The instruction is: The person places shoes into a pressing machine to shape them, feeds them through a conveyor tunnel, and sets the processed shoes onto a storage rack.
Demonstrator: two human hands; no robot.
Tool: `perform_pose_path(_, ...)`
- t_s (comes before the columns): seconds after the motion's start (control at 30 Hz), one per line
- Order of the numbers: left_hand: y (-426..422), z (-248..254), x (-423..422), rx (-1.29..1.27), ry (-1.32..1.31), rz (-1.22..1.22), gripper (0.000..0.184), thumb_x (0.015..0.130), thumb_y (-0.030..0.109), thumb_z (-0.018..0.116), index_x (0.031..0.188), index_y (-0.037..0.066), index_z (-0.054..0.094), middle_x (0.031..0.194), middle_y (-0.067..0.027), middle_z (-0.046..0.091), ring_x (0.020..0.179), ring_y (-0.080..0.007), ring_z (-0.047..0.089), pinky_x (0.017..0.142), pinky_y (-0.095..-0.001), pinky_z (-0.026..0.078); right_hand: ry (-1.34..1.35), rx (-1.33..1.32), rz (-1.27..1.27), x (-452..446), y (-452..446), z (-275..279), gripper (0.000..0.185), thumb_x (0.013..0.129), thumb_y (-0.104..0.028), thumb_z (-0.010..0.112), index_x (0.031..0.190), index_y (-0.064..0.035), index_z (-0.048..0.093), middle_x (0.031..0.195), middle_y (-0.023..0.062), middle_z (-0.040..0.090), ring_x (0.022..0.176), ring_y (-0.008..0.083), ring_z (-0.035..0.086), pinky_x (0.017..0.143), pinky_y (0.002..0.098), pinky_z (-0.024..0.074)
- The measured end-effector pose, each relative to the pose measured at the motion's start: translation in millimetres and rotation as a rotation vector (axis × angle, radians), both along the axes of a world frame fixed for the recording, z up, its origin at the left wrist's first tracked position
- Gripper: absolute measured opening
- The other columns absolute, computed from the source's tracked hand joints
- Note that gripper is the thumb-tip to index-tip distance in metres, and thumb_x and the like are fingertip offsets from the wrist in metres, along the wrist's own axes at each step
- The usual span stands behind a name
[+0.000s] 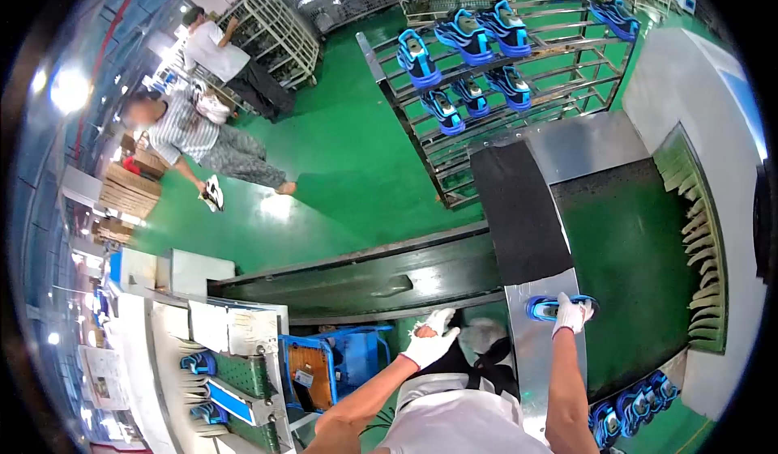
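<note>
My right hand point(572, 315), in a white glove, grips a blue and black shoe point(545, 308) at the edge of the metal ledge point(531, 357) beside the green conveyor belt point(624, 268). The shoe lies across the ledge and partly over the belt. My left hand point(432, 338), also gloved, is held out in front of my body with its fingers apart and nothing in it. A black mat point(523, 211) covers the ledge farther ahead.
A metal rack point(429, 142) with several blue shoes stands ahead. More shoes point(632, 409) sit at the lower right. A blue chair point(356, 365) is at my left. Two people point(215, 138) point(231, 61) are at the upper left.
</note>
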State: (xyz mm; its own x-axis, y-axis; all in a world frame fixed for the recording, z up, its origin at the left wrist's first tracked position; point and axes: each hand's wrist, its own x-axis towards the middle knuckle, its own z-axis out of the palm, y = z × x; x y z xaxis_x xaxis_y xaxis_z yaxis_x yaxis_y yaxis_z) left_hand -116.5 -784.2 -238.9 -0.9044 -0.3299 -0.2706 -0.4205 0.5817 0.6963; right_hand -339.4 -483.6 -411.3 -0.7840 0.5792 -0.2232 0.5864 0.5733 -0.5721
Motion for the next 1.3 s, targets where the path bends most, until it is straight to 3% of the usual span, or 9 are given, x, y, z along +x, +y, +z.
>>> perform_pose_path(0.13, -33, -28, 0, 0.120, 0.073, 0.014, 0.052, 0.094, 0.025, 0.070, 0.137, 0.001, 0.052, 0.134, -0.0207, 0.060, 0.119, -0.0331, 0.064, 0.102, -0.0422, 0.050, -0.131, -0.752, -0.292, 14, -13, 79, 0.098, 0.072, -0.006, 0.078, 0.158, -0.0132, 0.031, 0.126, 0.0169, 0.064, 0.097, 0.0319, 0.069, 0.070, 0.0534, 0.0591)
perform_pose_path(0.27, -67, -11, -40, 0.423, 0.039, 0.103, 0.054, 0.093, 0.020, 0.074, 0.137, 0.000, 0.051, 0.133, -0.0212, 0.062, 0.124, -0.0298, 0.062, 0.105, -0.0411, 0.050, -0.200, -0.238, 0.058, 39, -32, 137, 0.092, 0.068, -0.007, 0.079, 0.152, -0.0105, 0.045, 0.127, 0.0151, 0.065, 0.106, 0.0286, 0.068, 0.089, 0.0431, 0.0572)
perform_pose_path(0.53, -120, -69, -95, 1.521, 0.119, 0.396, 0.067, 0.102, 0.053, 0.056, 0.145, 0.003, 0.048, 0.136, -0.0112, 0.059, 0.118, -0.0277, 0.060, 0.105, -0.0436, 0.048, -0.316, -0.360, 1.522, -23, -279, 314, 0.093, 0.083, -0.035, 0.083, 0.153, 0.0044, 0.038, 0.153, 0.0249, 0.047, 0.142, 0.0308, 0.048, 0.117, 0.0385, 0.0389)
perform_pose_path(0.57, -138, -59, -92, 1.588, 0.164, 0.536, 0.070, 0.101, 0.058, 0.054, 0.146, 0.006, 0.046, 0.136, -0.0107, 0.059, 0.118, -0.0273, 0.060, 0.101, -0.0447, 0.051, -0.298, -0.688, 1.290, -50, -296, 286, 0.083, 0.086, -0.032, 0.080, 0.150, 0.0053, 0.042, 0.150, 0.0254, 0.051, 0.139, 0.0313, 0.051, 0.116, 0.0383, 0.0410)
perform_pose_path(0.67, -179, -42, -79, 1.741, 0.372, 0.768, 0.074, 0.098, 0.068, 0.051, 0.145, 0.011, 0.046, 0.136, -0.0097, 0.058, 0.117, -0.0286, 0.061, 0.099, -0.0476, 0.054, 0.373, 0.033, 1.203, -191, -395, 244, 0.079, 0.087, -0.045, 0.069, 0.143, 0.0059, 0.044, 0.135, 0.0263, 0.058, 0.124, 0.0403, 0.058, 0.102, 0.0477, 0.0477)
perform_pose_path(0.93, -199, -52, -17, 1.312, 0.668, 1.007, 0.070, 0.097, 0.060, 0.059, 0.146, 0.012, 0.048, 0.140, -0.0080, 0.058, 0.124, -0.0295, 0.057, 0.110, -0.0495, 0.046, 0.397, 0.308, 1.404, -343, -543, 162, 0.062, 0.079, -0.059, 0.064, 0.124, -0.0174, 0.070, 0.127, 0.0142, 0.070, 0.120, 0.0342, 0.064, 0.104, 0.0448, 0.0493)
perform_pose_path(1.07, -198, -65, -68, 1.378, 0.745, 1.116, 0.068, 0.100, 0.059, 0.054, 0.147, 0.009, 0.047, 0.140, -0.0098, 0.058, 0.123, -0.0307, 0.058, 0.110, -0.0497, 0.045, 0.167, 0.159, 1.442, -297, -452, 190, 0.084, 0.080, -0.069, 0.064, 0.110, 0.0092, 0.069, 0.114, 0.0295, 0.070, 0.113, 0.0349, 0.066, 0.099, 0.0415, 0.0510)
perform_pose_path(1.13, -196, -74, -94, 1.339, 0.730, 1.118, 0.069, 0.101, 0.059, 0.054, 0.147, 0.009, 0.047, 0.141, -0.0105, 0.057, 0.122, -0.0308, 0.058, 0.111, -0.0496, 0.044, -0.512, -0.315, 1.244, -225, -380, 309, 0.103, 0.073, -0.073, 0.072, 0.120, 0.0171, 0.058, 0.123, 0.0323, 0.064, 0.115, 0.0360, 0.065, 0.096, 0.0364, 0.0537)
perform_pose_path(1.3, -170, -91, -162, 1.454, 0.562, 1.061, 0.054, 0.101, 0.056, 0.056, 0.133, 0.013, 0.055, 0.128, -0.0089, 0.062, 0.111, -0.0281, 0.061, 0.103, -0.0478, 0.049, -0.383, -0.315, 1.370, -94, -296, 249, 0.118, 0.070, -0.072, 0.080, 0.136, 0.0194, 0.047, 0.115, 0.0276, 0.068, 0.108, 0.0286, 0.068, 0.096, 0.0381, 0.0529)
